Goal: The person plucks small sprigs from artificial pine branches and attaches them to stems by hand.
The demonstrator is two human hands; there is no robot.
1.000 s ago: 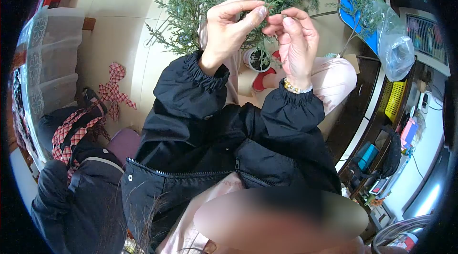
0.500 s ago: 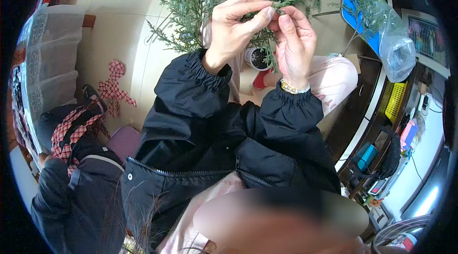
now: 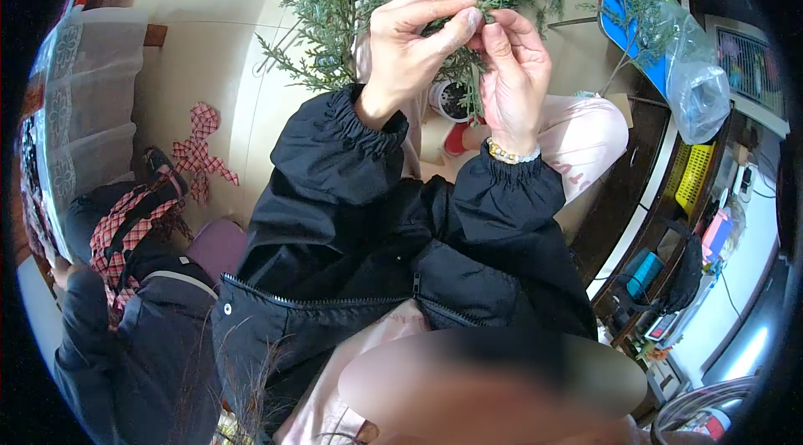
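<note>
My left hand [image 3: 418, 39] is closed, its thumb and fingers pinched on a green conifer sprig [image 3: 487, 12]. From the other side my right hand [image 3: 517, 69] pinches the same sprig, fingertips nearly touching those of the left. The sprig's thin leafy end [image 3: 470, 98] hangs down between the hands; the exact grip point is mostly covered by the fingers. Right behind the hands spreads a big bunch of conifer branches [image 3: 335, 27]. Below the hands, between my legs, stands a white pot [image 3: 437, 96] with dark contents.
A co-worker in dark clothes [image 3: 159, 345] sits at the left beside a lace-covered table [image 3: 100, 102]. Checked cloth pieces [image 3: 196, 152] lie on the floor. To the right are a blue table [image 3: 616, 14], a clear plastic bag [image 3: 698, 98] and a shelf with a yellow basket [image 3: 694, 177].
Both my hands have shifted very slightly up and left, still pinching the sprig. The co-worker's hand at the left has moved up a little.
</note>
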